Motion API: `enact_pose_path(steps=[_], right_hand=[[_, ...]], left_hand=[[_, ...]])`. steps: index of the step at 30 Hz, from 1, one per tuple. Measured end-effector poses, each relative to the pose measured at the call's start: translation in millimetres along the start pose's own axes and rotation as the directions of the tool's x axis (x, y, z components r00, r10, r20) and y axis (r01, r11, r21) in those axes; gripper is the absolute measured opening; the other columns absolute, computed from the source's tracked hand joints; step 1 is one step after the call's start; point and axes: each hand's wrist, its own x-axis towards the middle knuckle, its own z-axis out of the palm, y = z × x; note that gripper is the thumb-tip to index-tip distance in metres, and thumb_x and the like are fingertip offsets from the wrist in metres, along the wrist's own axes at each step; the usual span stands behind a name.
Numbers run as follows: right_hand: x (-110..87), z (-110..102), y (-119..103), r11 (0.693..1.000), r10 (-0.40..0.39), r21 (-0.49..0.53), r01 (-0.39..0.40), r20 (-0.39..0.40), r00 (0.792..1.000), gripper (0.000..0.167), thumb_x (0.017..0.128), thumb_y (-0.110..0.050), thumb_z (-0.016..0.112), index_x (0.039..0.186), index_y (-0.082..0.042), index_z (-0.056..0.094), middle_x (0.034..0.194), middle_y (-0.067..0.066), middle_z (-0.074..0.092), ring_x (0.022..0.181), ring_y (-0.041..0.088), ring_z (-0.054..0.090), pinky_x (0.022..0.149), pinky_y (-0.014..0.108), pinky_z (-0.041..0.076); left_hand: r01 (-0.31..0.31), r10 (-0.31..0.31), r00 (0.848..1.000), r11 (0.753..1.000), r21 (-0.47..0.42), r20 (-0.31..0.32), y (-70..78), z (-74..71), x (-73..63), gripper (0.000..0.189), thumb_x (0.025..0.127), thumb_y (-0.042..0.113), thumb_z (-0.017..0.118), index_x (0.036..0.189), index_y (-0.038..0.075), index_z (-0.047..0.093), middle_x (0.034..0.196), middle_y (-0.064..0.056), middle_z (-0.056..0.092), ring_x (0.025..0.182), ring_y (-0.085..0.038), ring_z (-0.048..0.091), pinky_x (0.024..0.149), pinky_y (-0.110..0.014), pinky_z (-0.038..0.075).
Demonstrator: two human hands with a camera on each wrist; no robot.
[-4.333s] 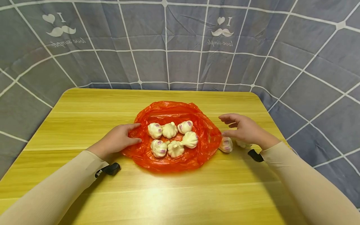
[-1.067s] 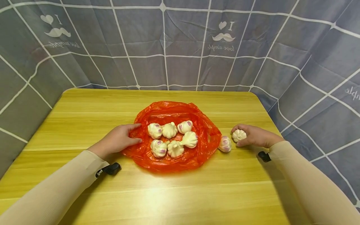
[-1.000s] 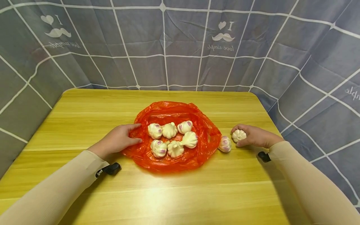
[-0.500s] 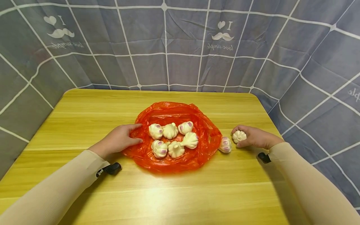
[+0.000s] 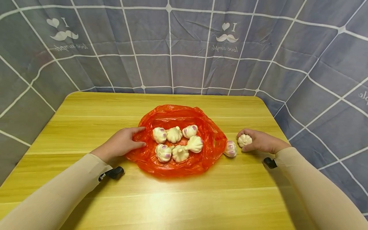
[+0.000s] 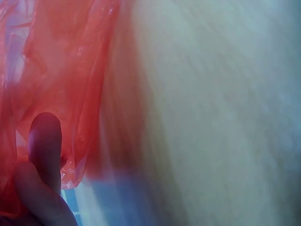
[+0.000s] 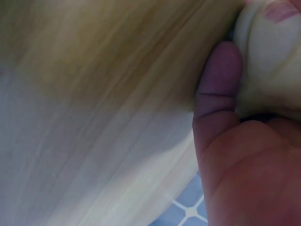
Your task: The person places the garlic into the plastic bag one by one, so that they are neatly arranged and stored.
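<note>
In the head view, my right hand [image 5: 260, 140] holds a cream garlic bulb [image 5: 244, 140] between thumb and fingers, low over the table right of the bag. The right wrist view has the thumb [image 7: 220, 77] pressed along that bulb's side. A second garlic bulb [image 5: 230, 149], streaked purple, lies between the hand and the bag's right end. My left hand [image 5: 123, 143] holds the left edge of a crumpled red plastic bag [image 5: 172, 169], thumb and forefinger spread over it; its other fingers are mostly hidden. Several garlic bulbs [image 5: 174, 134] lie inside the spread mouth.
A wood-grain table [image 5: 161, 204] carries everything. Behind it and along both sides hangs a grey curtain [image 5: 187, 41] with white grid lines. Each wrist wears a small black device, one visible by the left cuff [image 5: 115, 172].
Since the earliest frame my right hand has moved right from the bag's edge and taken hold of the far-right garlic bulb. Over the last second both hands stay nearly still; the view shifts slightly.
</note>
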Motion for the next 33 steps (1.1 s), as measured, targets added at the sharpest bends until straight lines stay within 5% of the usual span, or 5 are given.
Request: enact_pose_path(steps=[6,15,25,33], right_hand=[[0.3,-0.6,-4.6,0.999,-0.006,-0.032,0.005,-0.025,1.0,0.051,0.088,-0.018,0.084,0.131,-0.01,0.058,0.114,0.012,0.063,0.101,0.023,0.057,0.089,0.035,0.049],[2.6,-11.2,-24.5,0.994,-0.037,-0.11,0.018,-0.174,0.984,0.057,0.087,-0.016,0.086,0.137,-0.006,0.06,0.115,0.014,0.069,0.099,0.023,0.061,0.088,0.032,0.052],[6.9,-14.0,-64.6,0.988,-0.105,-0.143,0.063,-0.307,0.946,0.063,0.09,-0.014,0.084,0.147,-0.011,0.056,0.116,0.015,0.071,0.098,0.025,0.065,0.086,0.033,0.054],[10.8,-2.5,-108.2,0.981,-0.192,-0.089,0.173,-0.301,0.934,0.065,0.091,-0.011,0.082,0.15,-0.012,0.054,0.121,0.015,0.07,0.102,0.026,0.068,0.089,0.032,0.058]], left_hand=[[0.0,0.0,1.0,1.0,-0.002,0.001,1.2,-0.4,-1.1,0.076,0.094,0.03,0.078,0.158,0.004,0.046,0.152,-0.026,0.055,0.089,-0.022,0.065,0.072,-0.027,0.059],[-0.01,0.01,1.0,1.0,0.005,-0.005,1.1,-0.9,-1.3,0.076,0.094,0.03,0.078,0.158,0.004,0.047,0.15,-0.026,0.057,0.091,-0.022,0.063,0.074,-0.03,0.058],[-0.014,0.014,1.0,1.0,-0.027,-0.013,1.5,-1.4,-1.3,0.075,0.094,0.028,0.078,0.158,0.004,0.046,0.144,-0.025,0.062,0.079,-0.018,0.064,0.071,-0.029,0.058],[-0.026,0.025,0.999,0.999,-0.048,-0.036,4.4,-3.5,-3.9,0.074,0.095,0.026,0.078,0.158,0.004,0.046,0.141,-0.025,0.064,0.077,-0.016,0.066,0.071,-0.028,0.058]])
